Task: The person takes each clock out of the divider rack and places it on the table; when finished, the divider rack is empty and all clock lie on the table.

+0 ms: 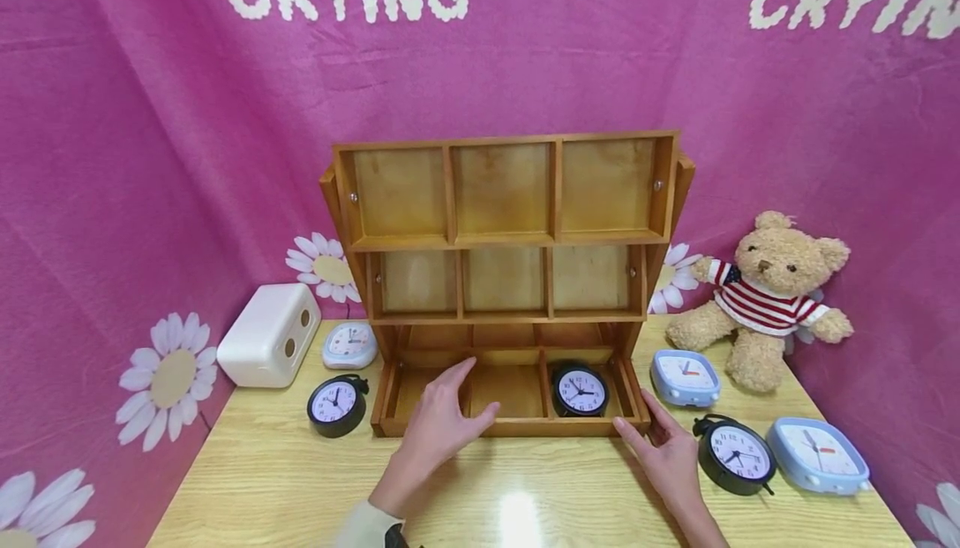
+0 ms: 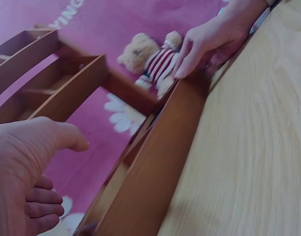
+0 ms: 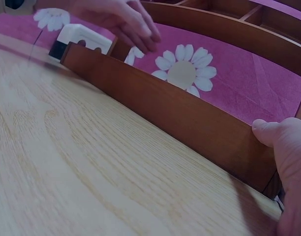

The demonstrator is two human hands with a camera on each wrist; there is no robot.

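A three-tier wooden shelf box (image 1: 525, 428) stands on the table, its two upper trays raised on slanted side arms. In its bottom tray's right compartment sits a round black alarm clock (image 1: 581, 391). My right hand (image 1: 666, 454) grips the front right corner of that bottom tray, thumb on the front board's top edge (image 3: 224, 123), fingers along the outer side. Over the left and middle bottom compartments hovers my left hand (image 1: 444, 419), thumb spread from the fingers and nothing in it. The left wrist view shows this hand (image 2: 27, 167) apart from the wood.
At right lie another black alarm clock (image 1: 738, 454), two blue clocks (image 1: 685, 378) and a teddy bear (image 1: 772, 298). On the left are a black alarm clock (image 1: 336, 405), a pale blue clock (image 1: 350, 345) and a white box with two holes (image 1: 262, 335). A pink curtain hangs behind.
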